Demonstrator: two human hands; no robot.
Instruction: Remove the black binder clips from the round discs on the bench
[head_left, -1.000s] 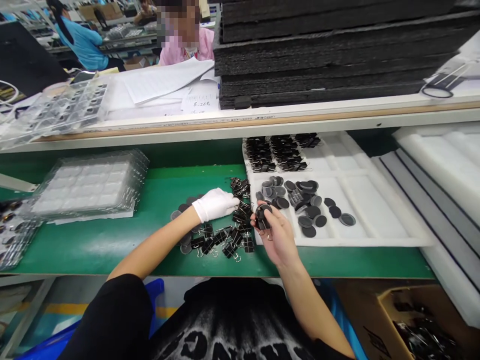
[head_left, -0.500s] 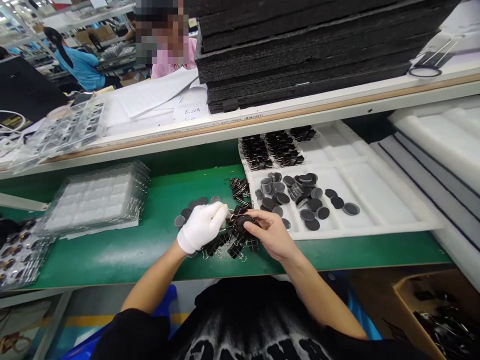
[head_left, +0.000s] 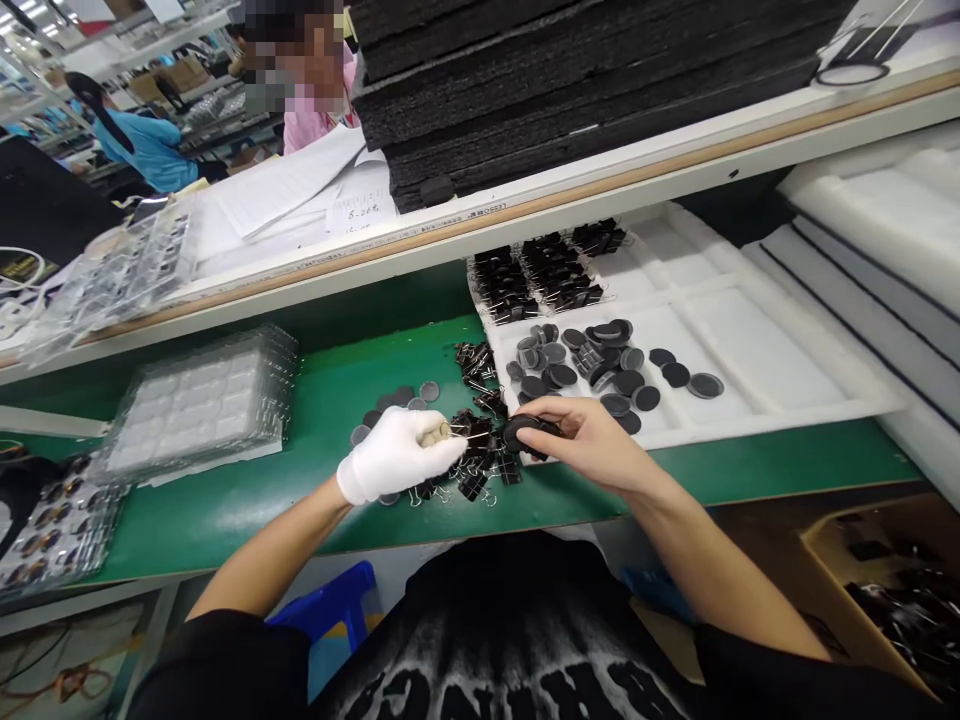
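Observation:
My left hand [head_left: 401,450], in a white glove, is closed in a pinch at the wire handle of a black binder clip [head_left: 484,432]. The clip's body blends into the dark pile behind it. Bare fingers of my right hand [head_left: 592,440] are closed around black round discs [head_left: 523,432], just right of that clip; how many is hidden. Below and between both hands lies a heap of loose binder clips [head_left: 474,485] on the green table [head_left: 247,510]. Several grey-black discs [head_left: 390,402] lie behind my gloved hand.
A white foam tray [head_left: 780,345] on the right holds scattered discs [head_left: 628,382] and rows of binder clips [head_left: 536,275]. Clear plastic trays [head_left: 202,400] are stacked left. A shelf edge [head_left: 465,235] crosses above, bearing black foam sheets [head_left: 525,110]. Two people are beyond.
My right hand has moved right with the discs, away from the clip heap. My left hand has shifted slightly, and a thin wire now shows stretching from its fingertips. The view has tilted a little.

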